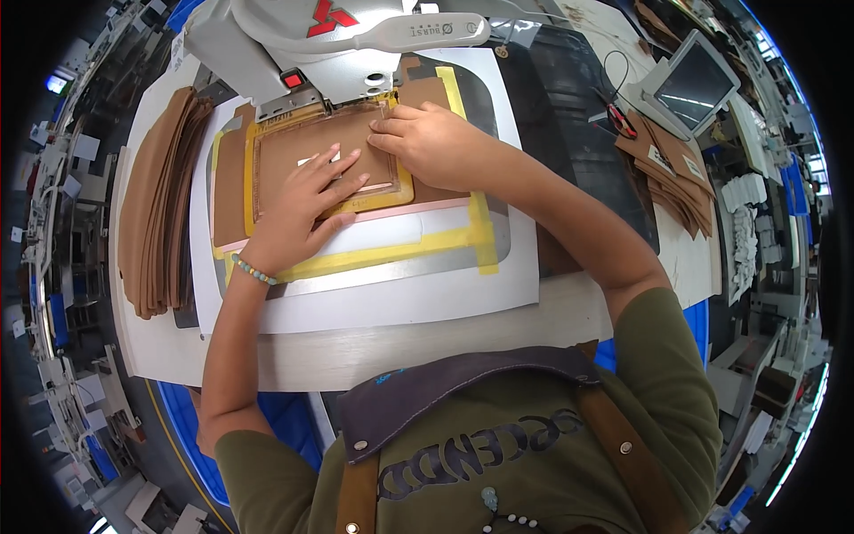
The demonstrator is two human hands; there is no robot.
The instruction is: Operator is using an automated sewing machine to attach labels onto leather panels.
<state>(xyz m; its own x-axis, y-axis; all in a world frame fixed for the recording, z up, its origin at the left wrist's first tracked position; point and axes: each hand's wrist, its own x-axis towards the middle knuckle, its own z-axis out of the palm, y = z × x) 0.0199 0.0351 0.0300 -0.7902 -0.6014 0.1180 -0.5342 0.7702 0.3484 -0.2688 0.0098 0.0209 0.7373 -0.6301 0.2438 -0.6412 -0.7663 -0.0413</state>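
Observation:
My left hand lies with fingers spread on a brown sheet inside a yellow template frame. My right hand rests at that frame's upper right, fingers bent and apart, tips on the sheet and frame. The frame sits on a larger jig with yellow tape and a white base sheet. Just above my hands is the sewing machine head, its presser area partly over the frame's top edge.
A tall stack of brown pieces stands at the left, another pile at the right with red-handled snips and a tilted screen. The pale table edge runs before me; other workstations line both sides.

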